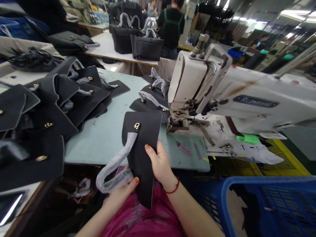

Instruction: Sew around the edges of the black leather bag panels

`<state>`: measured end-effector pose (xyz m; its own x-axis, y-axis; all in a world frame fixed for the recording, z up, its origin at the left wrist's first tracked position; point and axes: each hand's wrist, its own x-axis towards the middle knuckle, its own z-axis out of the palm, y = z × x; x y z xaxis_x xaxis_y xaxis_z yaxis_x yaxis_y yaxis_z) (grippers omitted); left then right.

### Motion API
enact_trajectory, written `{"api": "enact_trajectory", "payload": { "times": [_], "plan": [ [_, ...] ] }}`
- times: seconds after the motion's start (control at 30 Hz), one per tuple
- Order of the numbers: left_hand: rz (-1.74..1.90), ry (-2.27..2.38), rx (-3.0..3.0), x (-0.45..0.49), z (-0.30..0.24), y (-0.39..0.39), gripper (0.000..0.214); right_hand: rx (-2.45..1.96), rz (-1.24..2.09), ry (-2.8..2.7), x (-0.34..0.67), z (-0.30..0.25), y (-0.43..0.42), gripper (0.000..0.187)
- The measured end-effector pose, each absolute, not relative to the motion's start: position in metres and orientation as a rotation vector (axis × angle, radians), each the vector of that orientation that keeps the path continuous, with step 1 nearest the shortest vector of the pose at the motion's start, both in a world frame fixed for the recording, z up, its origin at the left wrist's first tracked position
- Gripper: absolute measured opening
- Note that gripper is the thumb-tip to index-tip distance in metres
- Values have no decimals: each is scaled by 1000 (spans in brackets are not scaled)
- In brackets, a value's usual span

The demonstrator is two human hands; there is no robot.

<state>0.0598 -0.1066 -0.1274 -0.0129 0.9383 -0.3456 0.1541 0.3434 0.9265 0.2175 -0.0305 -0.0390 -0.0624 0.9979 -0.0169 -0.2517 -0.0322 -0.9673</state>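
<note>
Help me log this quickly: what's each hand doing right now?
Left hand: closed, holding the panel by its left edge.
Right hand: closed, holding its right edge.

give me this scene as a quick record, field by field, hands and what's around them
left hand: at the black panel's left edge, near the plastic-wrapped strap
right hand: gripping the panel's right edge, thumb on its front
panel hardware: gold-coloured, near the upper end
table: pale blue-green
left of panel: pile of black panels
right of panel: white sewing machine, pink-handled snips
lower right: blue basket
</note>
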Motion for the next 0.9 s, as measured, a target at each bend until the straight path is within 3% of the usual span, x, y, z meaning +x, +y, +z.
{"api": "enact_trajectory", "payload": {
  "times": [0.3,0.63,0.9],
  "plan": [
    [790,1152,155,86,-54,-77,35,-955,1562,-1052,225,-37,23,44],
    [1077,1174,146,102,-40,-39,18,-1158,1718,-919,279,-48,-50,41],
    [1146,1197,208,113,-33,-39,25,-1193,1720,-1039,277,-40,-73,49]
  ]
}}
